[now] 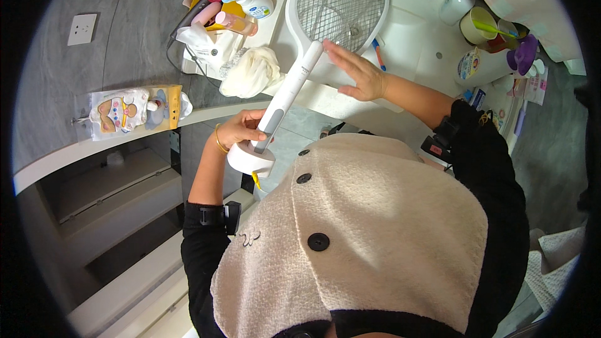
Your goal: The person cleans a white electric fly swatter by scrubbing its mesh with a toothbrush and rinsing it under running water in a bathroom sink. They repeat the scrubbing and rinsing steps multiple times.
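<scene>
My left hand is closed around the lower handle of a white electric mosquito swatter, just above its round white base. A short yellow cord hangs from that base. The swatter's oval mesh head extends over the washbasin. My right hand is beside the top of the handle with its fingers extended; its fingertips are close to the handle's end, and I cannot tell whether they touch it. An orange and blue toothbrush-like item lies in the basin behind that hand.
A cream bath puff, a pump bottle, a pink-capped bottle and a hair dryer crowd the left counter. At right stand a white bottle, a cup and a purple-capped bottle. An open cabinet is lower left.
</scene>
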Tool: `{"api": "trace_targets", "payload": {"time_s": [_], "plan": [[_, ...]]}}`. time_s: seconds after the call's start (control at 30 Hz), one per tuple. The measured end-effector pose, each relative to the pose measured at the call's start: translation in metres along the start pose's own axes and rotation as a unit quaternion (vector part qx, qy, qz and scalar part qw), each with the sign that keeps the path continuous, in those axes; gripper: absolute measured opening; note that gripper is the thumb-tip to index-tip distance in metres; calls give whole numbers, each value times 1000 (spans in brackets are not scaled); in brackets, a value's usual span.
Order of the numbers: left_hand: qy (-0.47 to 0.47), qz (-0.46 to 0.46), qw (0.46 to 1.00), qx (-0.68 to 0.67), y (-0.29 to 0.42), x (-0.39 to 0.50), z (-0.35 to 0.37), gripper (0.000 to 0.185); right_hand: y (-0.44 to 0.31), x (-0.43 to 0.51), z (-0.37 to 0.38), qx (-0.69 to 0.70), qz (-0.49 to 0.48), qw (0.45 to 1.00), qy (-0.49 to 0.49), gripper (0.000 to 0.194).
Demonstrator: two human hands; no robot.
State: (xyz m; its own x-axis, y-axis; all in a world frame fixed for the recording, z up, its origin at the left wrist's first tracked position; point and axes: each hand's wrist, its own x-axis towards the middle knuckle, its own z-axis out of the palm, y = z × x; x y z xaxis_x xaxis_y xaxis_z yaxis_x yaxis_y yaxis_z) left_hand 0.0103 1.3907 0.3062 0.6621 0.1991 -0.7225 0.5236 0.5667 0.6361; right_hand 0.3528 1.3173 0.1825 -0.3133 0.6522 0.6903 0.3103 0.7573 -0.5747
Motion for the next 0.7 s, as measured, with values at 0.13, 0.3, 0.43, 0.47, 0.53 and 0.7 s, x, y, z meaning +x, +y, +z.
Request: {"api": "trace_targets", "payload": {"time_s": [0.13,0.3,0.43,0.47,0.53,0.7], "plan": [[-14,-5,1000,-4,0,-8,2,68,3,-7,-7,-34,96,986,129,72],[18,-22,1000,-3,-10,-37,0,66,-1,-4,-27,445,287,805,269,85],[24,-27,999,1,-26,-60,-3,68,-13,3,-59,718,314,570,246,103],[29,-21,999,11,-30,-63,-3,68,-16,6,-62,733,304,558,243,103],[37,-13,999,23,-36,-69,-3,68,-21,11,-66,744,299,546,241,104],[58,-1,998,6,-46,-83,0,65,-15,15,-68,752,288,549,223,104]]}}
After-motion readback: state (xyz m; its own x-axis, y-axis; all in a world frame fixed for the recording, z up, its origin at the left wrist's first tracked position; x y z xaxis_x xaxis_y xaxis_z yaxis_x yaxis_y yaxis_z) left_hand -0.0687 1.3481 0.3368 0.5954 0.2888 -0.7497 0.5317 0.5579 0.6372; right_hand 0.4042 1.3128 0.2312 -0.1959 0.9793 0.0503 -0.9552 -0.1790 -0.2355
